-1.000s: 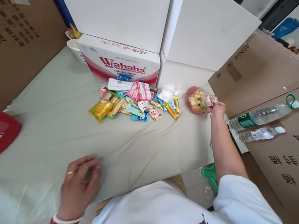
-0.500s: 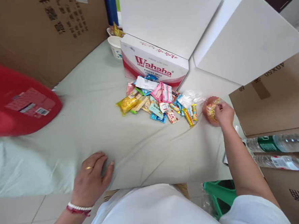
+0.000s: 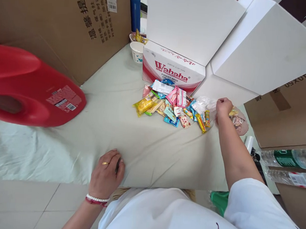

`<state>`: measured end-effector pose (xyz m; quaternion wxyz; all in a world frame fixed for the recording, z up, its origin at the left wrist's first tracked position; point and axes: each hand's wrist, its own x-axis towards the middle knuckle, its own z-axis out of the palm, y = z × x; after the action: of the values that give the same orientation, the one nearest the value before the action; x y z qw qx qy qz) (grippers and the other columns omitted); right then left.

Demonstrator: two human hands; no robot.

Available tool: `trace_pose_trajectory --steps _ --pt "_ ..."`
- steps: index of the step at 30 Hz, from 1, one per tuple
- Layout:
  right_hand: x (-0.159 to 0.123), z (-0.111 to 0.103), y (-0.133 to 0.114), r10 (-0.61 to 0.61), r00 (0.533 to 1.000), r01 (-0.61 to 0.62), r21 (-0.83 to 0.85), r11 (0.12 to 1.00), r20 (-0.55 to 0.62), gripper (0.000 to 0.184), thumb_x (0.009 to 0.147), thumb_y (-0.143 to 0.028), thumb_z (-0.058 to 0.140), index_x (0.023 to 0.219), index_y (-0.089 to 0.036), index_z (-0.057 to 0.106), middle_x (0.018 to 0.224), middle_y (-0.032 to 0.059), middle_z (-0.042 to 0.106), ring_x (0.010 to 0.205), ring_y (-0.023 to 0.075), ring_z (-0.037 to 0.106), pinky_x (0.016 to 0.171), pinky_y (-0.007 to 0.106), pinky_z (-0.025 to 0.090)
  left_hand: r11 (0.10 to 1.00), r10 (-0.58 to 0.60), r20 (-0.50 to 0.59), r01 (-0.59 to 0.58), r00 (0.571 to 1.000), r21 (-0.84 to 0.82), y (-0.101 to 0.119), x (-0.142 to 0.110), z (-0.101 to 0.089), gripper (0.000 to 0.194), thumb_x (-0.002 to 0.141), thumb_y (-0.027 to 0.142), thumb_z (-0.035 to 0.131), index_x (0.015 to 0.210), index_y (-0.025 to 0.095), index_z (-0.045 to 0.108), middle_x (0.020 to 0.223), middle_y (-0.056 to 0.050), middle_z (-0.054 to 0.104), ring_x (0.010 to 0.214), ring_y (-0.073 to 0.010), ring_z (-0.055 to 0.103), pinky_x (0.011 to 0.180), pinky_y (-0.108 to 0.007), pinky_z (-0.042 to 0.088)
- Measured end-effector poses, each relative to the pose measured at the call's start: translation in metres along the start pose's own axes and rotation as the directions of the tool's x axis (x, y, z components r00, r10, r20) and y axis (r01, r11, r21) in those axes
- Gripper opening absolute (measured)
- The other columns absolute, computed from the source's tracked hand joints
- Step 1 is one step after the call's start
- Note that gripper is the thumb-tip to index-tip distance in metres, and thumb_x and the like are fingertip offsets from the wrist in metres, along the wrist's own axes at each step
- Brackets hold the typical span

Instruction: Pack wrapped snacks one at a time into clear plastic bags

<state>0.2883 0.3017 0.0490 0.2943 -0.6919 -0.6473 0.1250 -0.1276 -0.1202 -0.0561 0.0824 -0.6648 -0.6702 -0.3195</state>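
My right hand (image 3: 224, 106) is closed above the left side of a pinkish bowl (image 3: 244, 129), beside clear crumpled plastic (image 3: 204, 104); what its fingers hold, if anything, is hidden. Wrapped snacks (image 3: 236, 120) lie in the bowl, partly covered by my hand and forearm. Left of the plastic spreads a pile of packaged snacks: a yellow packet (image 3: 143, 106), a pink-and-white packet (image 3: 180, 96), a white packet (image 3: 162, 87) and small yellow bars (image 3: 201, 123). Near the table's front edge my left hand (image 3: 105, 173) rests palm down, fingers loosely bent, thumb apart.
A white-and-red Wahaha box (image 3: 171, 69) and tall white boxes (image 3: 189, 27) stand behind the snacks. A paper cup (image 3: 136, 52) is at the back left. A large red jug (image 3: 38, 86) occupies the left. Plastic bottles (image 3: 292, 158) and a cardboard box (image 3: 285, 115) are at the right.
My right hand has moved from the bowl's right edge, across its contents, to its left side near the clear plastic. My left hand stays on the table. The view has swung left.
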Motion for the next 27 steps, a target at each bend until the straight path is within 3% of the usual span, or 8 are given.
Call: trace_pose_trajectory --steps 3,5,8,13,18,23,27 --pt "-0.004 0.004 0.006 0.138 0.972 -0.156 -0.078 0.985 -0.192 0.027 0.099 -0.025 0.05 0.114 -0.013 0.07 0.122 0.0213 0.067 0.119 0.0358 0.059 0.106 0.057 0.043 1.0 -0.006 -0.009 0.006 1.0 -0.003 0.0 0.0 0.0 0.016 0.088 0.011 0.061 0.104 0.015 0.063 0.11 -0.016 0.069 0.109 -0.031 0.068 0.096 -0.048 0.058" --pt "-0.007 0.01 0.008 0.161 0.963 -0.184 -0.089 0.979 -0.217 0.025 0.093 -0.019 0.05 0.104 -0.015 0.072 0.114 0.0227 0.07 0.115 0.0375 0.06 0.105 0.055 0.042 1.0 -0.009 -0.005 0.009 1.0 -0.007 0.0 -0.001 0.0 0.017 0.088 0.012 0.061 0.104 0.016 0.063 0.11 -0.016 0.069 0.109 -0.0308 0.068 0.096 -0.048 0.058" --pt "-0.014 0.019 0.007 0.136 0.98 -0.147 -0.071 0.987 -0.144 0.017 0.085 -0.018 0.057 0.091 -0.016 0.073 0.1 0.0181 0.074 0.1 0.0322 0.065 0.097 0.047 0.046 1.0 -0.017 0.001 0.017 1.0 -0.011 -0.001 -0.002 0.001 0.018 0.088 0.012 0.061 0.105 0.017 0.064 0.11 -0.016 0.07 0.11 -0.0307 0.068 0.097 -0.048 0.057" --pt "-0.037 0.033 -0.001 0.011 0.999 -0.012 0.047 0.999 0.033 0.024 0.087 -0.036 0.057 0.094 -0.018 0.071 0.093 0.0066 0.074 0.086 0.0194 0.063 0.082 0.031 0.048 0.999 -0.038 0.005 0.038 0.999 -0.02 -0.001 -0.004 0.003 0.019 0.087 0.013 0.061 0.105 0.017 0.065 0.112 -0.015 0.07 0.112 -0.0302 0.067 0.099 -0.047 0.055" --pt "-0.063 0.037 -0.001 -0.032 0.962 -0.017 0.174 0.985 0.27 0.022 0.065 -0.028 0.08 0.08 -0.017 0.068 0.071 -0.0025 0.066 0.066 0.0131 0.055 0.066 0.026 0.045 1.0 -0.029 -0.004 0.029 1.0 -0.005 0.001 -0.002 0.002 0.017 0.088 0.013 0.061 0.104 0.017 0.064 0.11 -0.015 0.069 0.111 -0.03 0.066 0.098 -0.046 0.055" --pt "-0.073 0.031 0.001 0.033 0.964 -0.123 0.332 0.935 0.264 0.018 0.08 -0.036 0.067 0.082 -0.019 0.06 0.07 -0.0023 0.062 0.056 0.0109 0.05 0.057 0.025 0.045 1.0 -0.025 -0.002 0.025 1.0 -0.013 0.001 -0.003 0.001 0.017 0.088 0.012 0.06 0.104 0.017 0.064 0.11 -0.015 0.069 0.111 -0.0291 0.066 0.099 -0.046 0.055" --pt "-0.079 0.019 0.007 0.093 0.97 -0.177 0.393 0.902 0.223 0.021 0.08 -0.037 0.068 0.078 -0.02 0.056 0.067 0.0002 0.063 0.053 0.0103 0.047 0.051 0.024 0.043 0.995 -0.059 0.007 0.059 0.998 -0.078 0.001 -0.002 -0.002 0.017 0.088 0.014 0.059 0.101 0.019 0.066 0.11 -0.013 0.069 0.109 -0.0283 0.066 0.097 -0.045 0.055"
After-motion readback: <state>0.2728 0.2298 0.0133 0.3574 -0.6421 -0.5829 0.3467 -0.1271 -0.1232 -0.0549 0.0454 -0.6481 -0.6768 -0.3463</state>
